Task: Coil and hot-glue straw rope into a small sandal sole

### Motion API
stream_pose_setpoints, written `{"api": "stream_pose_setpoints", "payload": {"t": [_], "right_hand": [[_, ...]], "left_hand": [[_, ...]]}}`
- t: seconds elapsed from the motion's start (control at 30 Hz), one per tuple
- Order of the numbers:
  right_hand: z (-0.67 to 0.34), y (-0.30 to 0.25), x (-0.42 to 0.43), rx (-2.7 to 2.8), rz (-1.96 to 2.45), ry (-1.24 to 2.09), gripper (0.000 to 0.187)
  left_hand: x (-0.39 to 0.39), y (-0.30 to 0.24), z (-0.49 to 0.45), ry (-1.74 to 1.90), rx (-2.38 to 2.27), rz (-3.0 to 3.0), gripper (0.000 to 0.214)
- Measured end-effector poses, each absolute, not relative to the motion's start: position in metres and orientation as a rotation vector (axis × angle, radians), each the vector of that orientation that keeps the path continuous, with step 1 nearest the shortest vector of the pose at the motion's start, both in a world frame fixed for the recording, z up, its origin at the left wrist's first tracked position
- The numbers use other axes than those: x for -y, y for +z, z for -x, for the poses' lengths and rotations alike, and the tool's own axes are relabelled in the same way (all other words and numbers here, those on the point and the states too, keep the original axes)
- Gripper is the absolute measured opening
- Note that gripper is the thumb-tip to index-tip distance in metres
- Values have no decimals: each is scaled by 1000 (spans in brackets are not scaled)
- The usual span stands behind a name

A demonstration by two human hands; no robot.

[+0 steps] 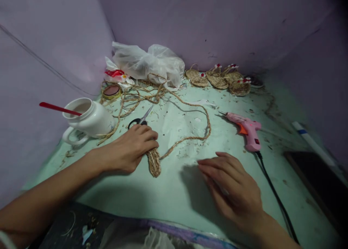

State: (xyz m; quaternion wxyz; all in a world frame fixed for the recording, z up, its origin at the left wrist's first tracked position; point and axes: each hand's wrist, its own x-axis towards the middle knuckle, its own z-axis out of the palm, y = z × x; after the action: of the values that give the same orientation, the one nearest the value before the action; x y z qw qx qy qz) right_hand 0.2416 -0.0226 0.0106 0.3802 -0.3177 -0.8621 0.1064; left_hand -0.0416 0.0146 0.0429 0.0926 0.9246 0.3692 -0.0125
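My left hand (136, 144) rests on a flat coiled piece of braided straw rope (154, 165), its fingers curled over the far end, which is hidden. From that piece a loose length of the rope (208, 122) loops right and back to a heap. Just beyond my left fingertips lie black-handled scissors (141, 121), blades pointing away. My right hand (233, 191) hovers above the table with fingers loosely bent and nothing visible in them; its thumb side is partly hidden. To its upper right lies a pink glue gun (248, 129) with an orange trigger.
A white mug (99, 120) holding a red stick (59, 108) stands left. Behind are a plastic bag (152, 62), a round lid (111, 91) and several woven straw slippers (217, 80). A dark flat object (318, 180) and the glue gun's cord (274, 194) lie right.
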Motion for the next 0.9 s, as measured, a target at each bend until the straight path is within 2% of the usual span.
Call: {"api": "stream_pose_setpoints", "payload": {"t": [0.13, 0.4, 0.5, 0.67, 0.77, 0.9], "right_hand": [[-217, 11, -2, 2036, 851, 305, 27], [-216, 20, -48, 1732, 1048, 240, 17], [-226, 21, -49, 1902, 964, 353, 22], [-218, 13, -43, 2351, 708, 769, 38], [-208, 7, -45, 2503, 714, 892, 34], [-206, 7, -46, 2580, 687, 839, 21]], "left_hand": [[-17, 36, 42, 2, -1073, -2725, 21], [-18, 29, 24, 284, -1194, -2799, 25], [-7, 25, 12, 273, -1185, -2843, 27], [9, 23, 10, 251, -1168, -2692, 14], [8, 24, 17, 324, -1089, -2633, 18], [5, 26, 24, 365, -1091, -2674, 23]]}}
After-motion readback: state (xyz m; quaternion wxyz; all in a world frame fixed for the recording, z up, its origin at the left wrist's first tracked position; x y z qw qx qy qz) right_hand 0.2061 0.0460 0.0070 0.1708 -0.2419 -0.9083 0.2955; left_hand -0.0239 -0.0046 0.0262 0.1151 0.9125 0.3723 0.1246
